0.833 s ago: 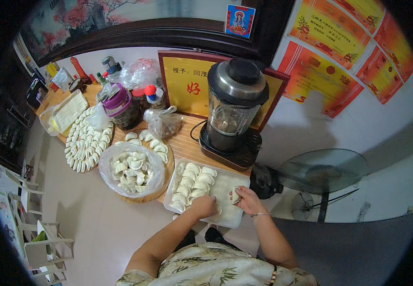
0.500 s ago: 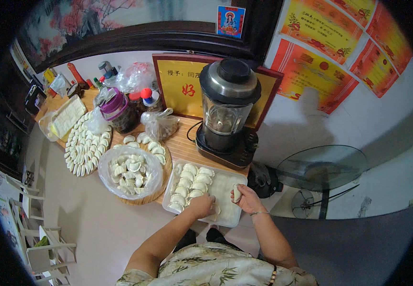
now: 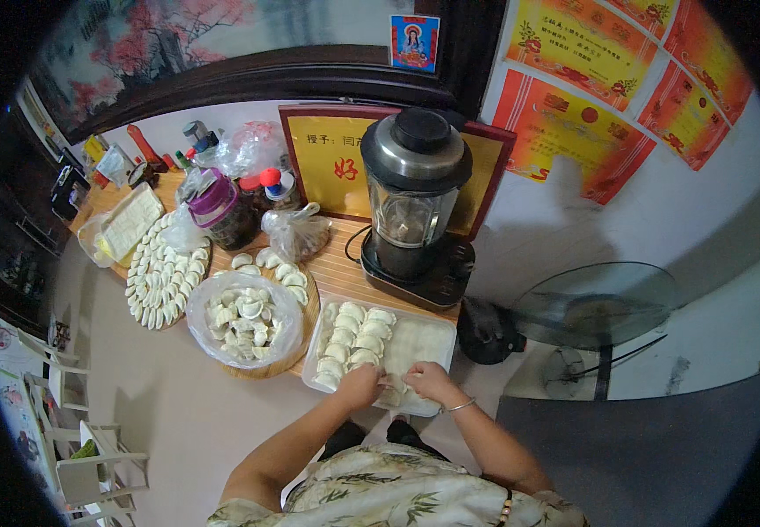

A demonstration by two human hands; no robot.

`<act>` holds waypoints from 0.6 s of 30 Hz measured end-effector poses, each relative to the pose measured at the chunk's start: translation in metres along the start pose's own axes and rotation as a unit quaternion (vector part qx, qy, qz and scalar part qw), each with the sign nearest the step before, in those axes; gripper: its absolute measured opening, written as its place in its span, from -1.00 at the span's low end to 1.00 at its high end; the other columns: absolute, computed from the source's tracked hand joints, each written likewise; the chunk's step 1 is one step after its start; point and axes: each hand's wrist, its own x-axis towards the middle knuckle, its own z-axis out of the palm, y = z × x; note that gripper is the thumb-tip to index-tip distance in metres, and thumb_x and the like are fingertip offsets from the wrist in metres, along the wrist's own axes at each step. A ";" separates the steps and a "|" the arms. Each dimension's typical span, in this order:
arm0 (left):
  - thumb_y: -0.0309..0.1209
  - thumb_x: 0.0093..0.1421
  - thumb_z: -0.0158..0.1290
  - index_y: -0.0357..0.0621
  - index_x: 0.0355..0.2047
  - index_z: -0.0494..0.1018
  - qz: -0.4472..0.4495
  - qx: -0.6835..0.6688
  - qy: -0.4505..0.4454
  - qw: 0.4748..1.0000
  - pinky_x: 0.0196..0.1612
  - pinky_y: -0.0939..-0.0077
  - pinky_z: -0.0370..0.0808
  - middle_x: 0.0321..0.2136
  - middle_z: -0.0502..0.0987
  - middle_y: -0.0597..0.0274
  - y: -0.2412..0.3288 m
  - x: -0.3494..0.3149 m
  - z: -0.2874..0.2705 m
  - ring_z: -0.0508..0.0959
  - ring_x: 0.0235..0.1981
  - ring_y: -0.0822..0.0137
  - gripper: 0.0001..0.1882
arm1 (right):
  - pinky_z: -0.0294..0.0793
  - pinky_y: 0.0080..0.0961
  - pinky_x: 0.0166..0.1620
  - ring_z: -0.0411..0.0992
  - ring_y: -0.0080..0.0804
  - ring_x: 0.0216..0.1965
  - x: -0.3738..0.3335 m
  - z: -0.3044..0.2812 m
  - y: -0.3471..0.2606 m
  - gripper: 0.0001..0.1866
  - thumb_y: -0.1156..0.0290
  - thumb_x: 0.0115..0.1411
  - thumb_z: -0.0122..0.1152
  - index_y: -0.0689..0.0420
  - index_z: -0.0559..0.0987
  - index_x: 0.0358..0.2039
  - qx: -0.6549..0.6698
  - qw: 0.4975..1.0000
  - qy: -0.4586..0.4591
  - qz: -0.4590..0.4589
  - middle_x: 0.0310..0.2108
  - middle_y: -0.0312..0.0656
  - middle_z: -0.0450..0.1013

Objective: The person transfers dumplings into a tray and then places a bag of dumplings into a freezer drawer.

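Plump, pale half-moon dumplings (image 3: 369, 342) with curved, crimped-looking edges lie in two snug columns, many of them touching, in a white rectangular tray (image 3: 437, 342) near the front of the table (image 3: 340, 268). Taking the tray as the clock's centre, they fill its nine o'clock side, and its pale, faintly mottled bottom shows toward three. Both hands are over the near edge: the left hand (image 3: 362, 385) at seven o'clock, fingers curled, and the right hand (image 3: 430, 380) at four, fingers bent inward with the tips drawn together — I cannot tell whether either pinches anything. A pale piece shows between them, too covered to make out. At nine o'clock, a bag-lined bowl (image 3: 292, 327) holds a loose heap of dumplings on a round board (image 3: 261, 371); a tied clear bag (image 3: 296, 230) sits at eleven, and a blender (image 3: 415, 211) stands just past twelve.
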 end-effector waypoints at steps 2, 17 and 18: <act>-0.34 -0.02 0.05 -0.17 -0.36 0.42 0.014 -0.012 0.029 0.999 -0.30 0.18 0.46 -0.34 0.42 -0.01 -0.006 -0.013 0.008 0.50 -0.35 -0.02 -0.77 | 0.45 -0.37 -0.21 0.48 -0.20 -0.31 0.002 0.018 0.015 -0.61 0.23 -0.03 0.19 0.29 0.51 -0.28 -0.135 0.982 0.077 -0.103 -0.34 -0.02 0.49; -0.30 -0.05 0.09 -0.18 -0.40 0.44 0.014 -0.080 0.080 0.993 -0.31 0.16 0.43 -0.37 0.41 -0.01 -0.030 -0.023 0.028 0.47 -0.35 -0.04 -0.75 | 0.42 -0.41 -0.37 0.45 -0.28 -0.50 0.015 0.041 0.003 -0.66 0.22 -0.18 0.25 0.27 0.54 -0.50 -0.122 0.986 0.099 0.059 -0.57 -0.06 0.48; -0.30 -0.06 0.09 -0.18 -0.41 0.45 0.017 -0.088 0.076 0.993 -0.30 0.17 0.43 -0.37 0.41 -0.01 -0.031 -0.024 0.027 0.47 -0.34 -0.04 -0.76 | 0.41 -0.41 -0.40 0.44 -0.32 -0.52 0.015 0.041 0.002 -0.66 0.22 -0.18 0.26 0.27 0.54 -0.52 -0.110 0.988 0.077 0.079 -0.60 -0.08 0.48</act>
